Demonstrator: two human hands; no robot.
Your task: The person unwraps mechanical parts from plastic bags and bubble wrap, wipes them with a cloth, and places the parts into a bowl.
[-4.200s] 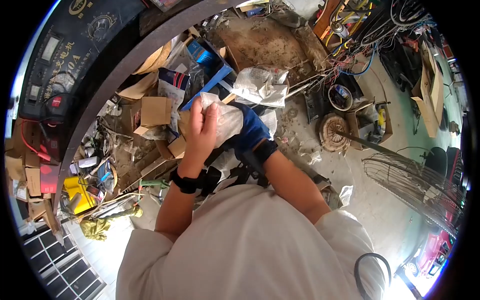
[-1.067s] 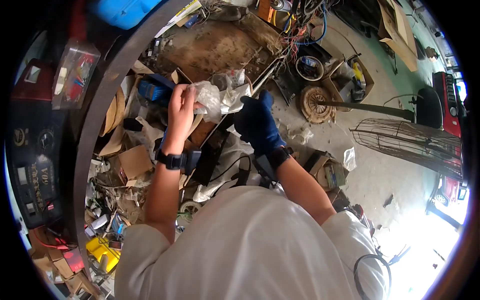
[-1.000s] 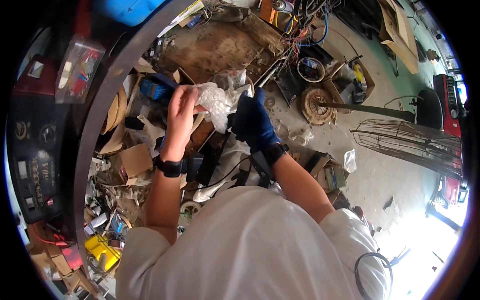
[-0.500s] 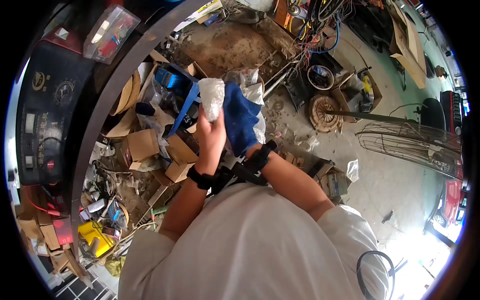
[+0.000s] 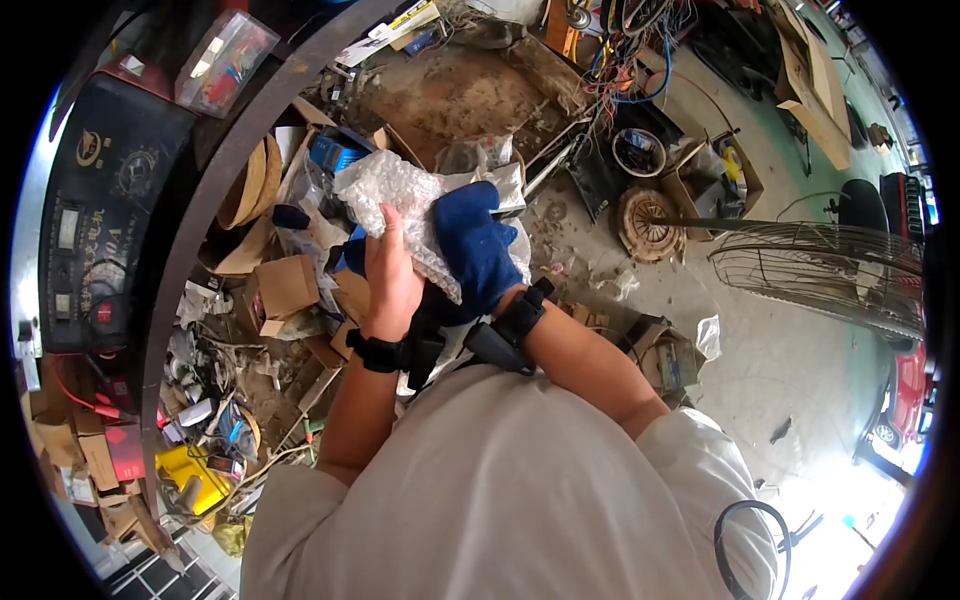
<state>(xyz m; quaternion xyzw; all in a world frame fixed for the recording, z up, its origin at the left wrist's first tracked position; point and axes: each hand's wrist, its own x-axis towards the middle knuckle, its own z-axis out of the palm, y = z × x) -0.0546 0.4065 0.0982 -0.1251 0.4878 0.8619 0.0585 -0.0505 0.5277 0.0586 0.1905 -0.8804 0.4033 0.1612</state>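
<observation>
bare left hand (image 5: 395,280) gripped the crumpled, whitish, see-through sheet of bubble wrap (image 5: 395,190), thumb across its near face, other fingers hidden behind. right hand in a dark blue fabric glove (image 5: 475,240) touched the sheet's right side; couldn't tell if it pinched or only pressed. wrap sat between both hands, its narrow end hanging near.

risks, judged: slick film could have slid out, thick glove dulling feel; loose end could have caught on the chunky black wrist straps (image 5: 520,318); anything inside (contents not visible) could have dropped into the clutter below.

materials: wrap dimpled, shiny, limp; glove matte, soft-looking. left, brown open-flapped cardboard box (image 5: 288,287), square, stiff. right, rusty round ribbed disc (image 5: 640,225), then thin-wired brown fan cage (image 5: 800,275), bulging. far, flat dirt-crusted brown panel (image 5: 450,100).
</observation>
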